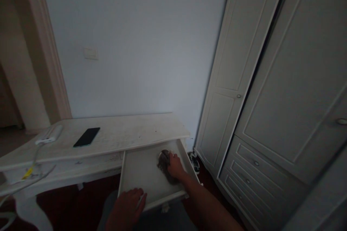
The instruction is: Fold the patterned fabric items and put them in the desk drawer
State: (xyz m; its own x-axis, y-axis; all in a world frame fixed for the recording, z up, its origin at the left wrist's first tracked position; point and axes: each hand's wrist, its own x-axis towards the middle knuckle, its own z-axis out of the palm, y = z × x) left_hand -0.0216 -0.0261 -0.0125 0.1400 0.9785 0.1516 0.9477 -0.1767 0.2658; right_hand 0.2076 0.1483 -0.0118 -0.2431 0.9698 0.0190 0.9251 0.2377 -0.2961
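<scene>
A white desk drawer (141,169) is pulled out, its light bottom showing. Inside, toward the right, my right hand (175,166) is closed over a crumpled grey-brown cloth (163,158) that rests against the drawer bottom. Part of the cloth is hidden beneath my palm and wrist. At the front left corner of the drawer, my left hand (128,205) is closed over the rim, fingers bent over the edge. The light is dim and fine detail is hard to make out.
A dark phone (86,137) and a white power strip (49,134) with its cable lie on the white desk (121,126). A wardrobe (230,79) stands close on the right. Shoes (194,162) sit on the floor between desk and wardrobe.
</scene>
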